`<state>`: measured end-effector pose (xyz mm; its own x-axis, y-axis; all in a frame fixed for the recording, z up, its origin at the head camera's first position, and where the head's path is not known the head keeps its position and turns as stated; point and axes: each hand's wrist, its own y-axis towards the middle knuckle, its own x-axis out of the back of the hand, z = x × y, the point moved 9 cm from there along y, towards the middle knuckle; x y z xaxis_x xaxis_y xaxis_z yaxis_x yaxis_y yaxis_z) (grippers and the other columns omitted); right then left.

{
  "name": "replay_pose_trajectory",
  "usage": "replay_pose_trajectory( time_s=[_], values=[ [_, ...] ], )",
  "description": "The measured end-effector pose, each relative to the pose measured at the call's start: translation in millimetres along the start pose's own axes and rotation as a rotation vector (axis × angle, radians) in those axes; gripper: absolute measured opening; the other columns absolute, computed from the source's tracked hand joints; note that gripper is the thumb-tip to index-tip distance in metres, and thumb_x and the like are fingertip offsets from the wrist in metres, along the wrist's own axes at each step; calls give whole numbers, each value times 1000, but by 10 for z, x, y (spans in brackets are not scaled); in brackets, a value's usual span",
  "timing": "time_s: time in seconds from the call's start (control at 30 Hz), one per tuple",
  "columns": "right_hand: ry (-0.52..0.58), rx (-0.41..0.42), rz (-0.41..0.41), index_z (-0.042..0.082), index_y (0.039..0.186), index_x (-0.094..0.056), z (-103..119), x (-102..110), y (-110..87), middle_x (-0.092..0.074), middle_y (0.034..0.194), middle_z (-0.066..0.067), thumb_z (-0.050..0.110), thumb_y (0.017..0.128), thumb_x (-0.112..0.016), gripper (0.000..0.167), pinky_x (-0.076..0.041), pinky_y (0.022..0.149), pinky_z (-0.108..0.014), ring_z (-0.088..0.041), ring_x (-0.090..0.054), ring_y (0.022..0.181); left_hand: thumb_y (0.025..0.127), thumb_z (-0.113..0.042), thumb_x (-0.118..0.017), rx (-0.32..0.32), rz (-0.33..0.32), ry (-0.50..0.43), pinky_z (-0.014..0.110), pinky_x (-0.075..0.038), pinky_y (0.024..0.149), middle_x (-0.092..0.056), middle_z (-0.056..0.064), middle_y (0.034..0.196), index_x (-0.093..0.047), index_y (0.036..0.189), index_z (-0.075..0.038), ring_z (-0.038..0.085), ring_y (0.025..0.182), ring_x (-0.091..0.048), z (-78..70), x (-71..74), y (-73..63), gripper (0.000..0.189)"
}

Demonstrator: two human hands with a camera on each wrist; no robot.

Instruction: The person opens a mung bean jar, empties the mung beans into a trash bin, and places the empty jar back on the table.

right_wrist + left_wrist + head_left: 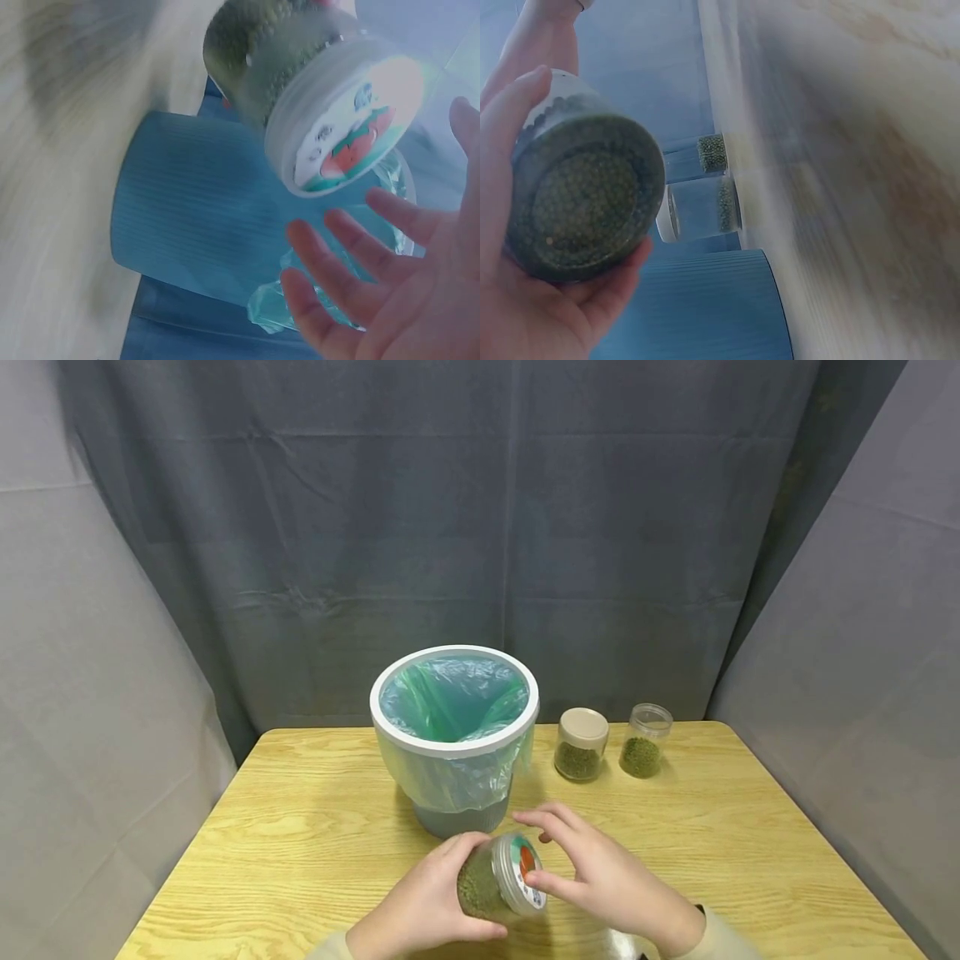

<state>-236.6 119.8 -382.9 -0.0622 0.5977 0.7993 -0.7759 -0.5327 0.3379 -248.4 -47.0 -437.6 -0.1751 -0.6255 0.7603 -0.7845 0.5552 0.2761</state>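
Observation:
My left hand [427,897] grips a clear plastic jar [480,885] of small green beans around its body, above the table. The jar is tilted on its side, its lid [528,875] with a red, green and white label facing right. In the left wrist view its round base [585,199] shows beans through the plastic. My right hand [600,877] is beside the lid, fingers spread and thumb near the label. The right wrist view shows the right hand's fingers [337,277] apart from the lid, holding nothing.
A grey trash bin [461,820] with a white rim and green liner bag stands just beyond the hands. To its right are a beige-lidded jar [579,760] and a clear-lidded jar [641,756], both partly filled with green bits. Curtains hang behind the table [285,827].

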Motion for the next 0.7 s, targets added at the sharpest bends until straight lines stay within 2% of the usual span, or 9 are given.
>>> replay_pose_trajectory(
  time_s=[0.13,0.37,0.47,0.7],
  values=[
    [30,-45,26,33,149,-47,-35,-89,-8,-56,132,12,55,96,-66,61,-56,76,-30,-16,-63,108,70,-55,-92,-4,-33,38,36,-56,96,-61,-7,135,-50,142,-20,12,118,-62,-4,13,4,90],
    [33,-57,51,29,152,-43,-63,-233,-26,-54,126,16,58,90,-72,74,-56,76,-29,-3,-58,100,67,-55,-93,-27,-62,40,33,-55,97,-62,-9,131,-52,139,-21,8,114,-62,-19,20,13,90],
    [37,-11,36,26,152,-44,-33,-233,-23,-53,127,15,54,88,-76,77,-57,79,-31,-3,-59,101,68,-55,-93,-21,-37,0,32,-56,95,-63,-10,129,-51,140,-23,7,112,-62,-1,7,13,89],
    [-19,163,24,29,154,-40,117,-181,-24,-50,140,13,50,86,-81,82,-58,94,-36,-8,-60,119,71,-52,-92,-8,65,-125,30,-55,94,-64,-12,128,-49,142,-28,4,112,-61,61,-48,10,86]
  ],
)
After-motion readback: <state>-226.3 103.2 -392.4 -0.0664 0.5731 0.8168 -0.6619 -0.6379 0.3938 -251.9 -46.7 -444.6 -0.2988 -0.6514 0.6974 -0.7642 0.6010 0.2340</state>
